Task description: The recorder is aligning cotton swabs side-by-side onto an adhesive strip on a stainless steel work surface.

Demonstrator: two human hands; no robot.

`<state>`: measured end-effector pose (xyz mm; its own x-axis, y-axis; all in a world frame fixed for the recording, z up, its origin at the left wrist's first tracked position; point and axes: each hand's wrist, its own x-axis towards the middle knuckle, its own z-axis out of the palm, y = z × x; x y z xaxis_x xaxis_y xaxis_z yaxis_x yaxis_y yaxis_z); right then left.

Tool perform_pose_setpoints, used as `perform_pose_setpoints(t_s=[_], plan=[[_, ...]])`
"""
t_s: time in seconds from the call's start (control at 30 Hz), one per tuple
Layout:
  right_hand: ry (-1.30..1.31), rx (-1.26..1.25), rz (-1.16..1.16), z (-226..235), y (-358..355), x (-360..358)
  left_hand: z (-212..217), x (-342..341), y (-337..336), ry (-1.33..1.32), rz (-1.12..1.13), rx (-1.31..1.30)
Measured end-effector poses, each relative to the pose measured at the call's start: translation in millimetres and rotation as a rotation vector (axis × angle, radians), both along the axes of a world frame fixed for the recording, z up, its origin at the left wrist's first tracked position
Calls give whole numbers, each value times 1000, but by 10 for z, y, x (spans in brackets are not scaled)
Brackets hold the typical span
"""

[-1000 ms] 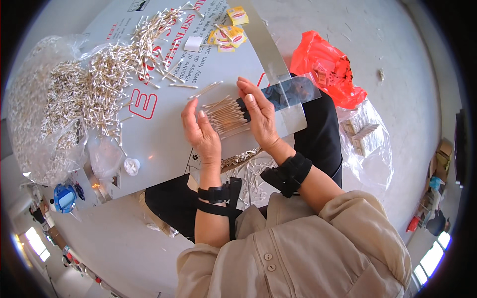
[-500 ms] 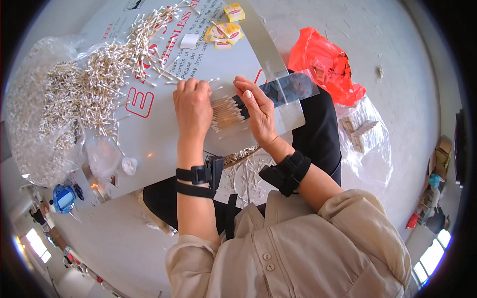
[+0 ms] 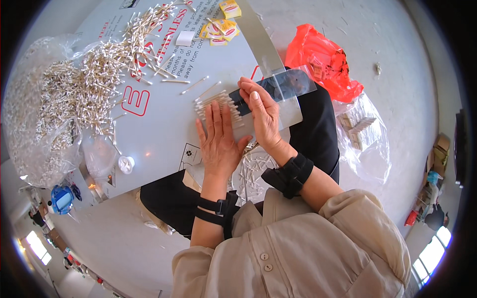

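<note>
On grey printed tabletop [image 3: 161,126]: row of cotton swabs [image 3: 222,97] partly under flat, outstretched left hand [image 3: 218,144], digits slightly spread; just beyond row's right end, right hand [image 3: 266,116] on edge, digits extended; nothing visibly gripped by either.

- At centre, white and tan are shown by the swabs [image 3: 210,101].
- The grey tabletop [image 3: 164,111] is patterned with red and black print.
- The upper-right bag [image 3: 318,54] is coloured red.
- At bottom, beige is shown by the shirt [image 3: 308,243].
</note>
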<state>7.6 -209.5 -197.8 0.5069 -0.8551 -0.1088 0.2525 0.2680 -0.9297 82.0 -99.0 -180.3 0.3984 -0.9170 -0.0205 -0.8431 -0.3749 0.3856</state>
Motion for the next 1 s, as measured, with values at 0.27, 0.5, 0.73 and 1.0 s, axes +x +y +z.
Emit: perform_pose_setpoints(t_s=[0.27,0.5,0.73,1.0], plan=[[34,-64,20,2,66,-14,-42,55,-52,-49,42,27],[53,-168,-30,-17,154,46,-90,750,-264,-103,152,-379],[40,-85,-8,-37,96,28,-91,726,-405,-130,96,-235],[36,-233,92,-52,-148,183,-236,323,-98,492,520,-826]])
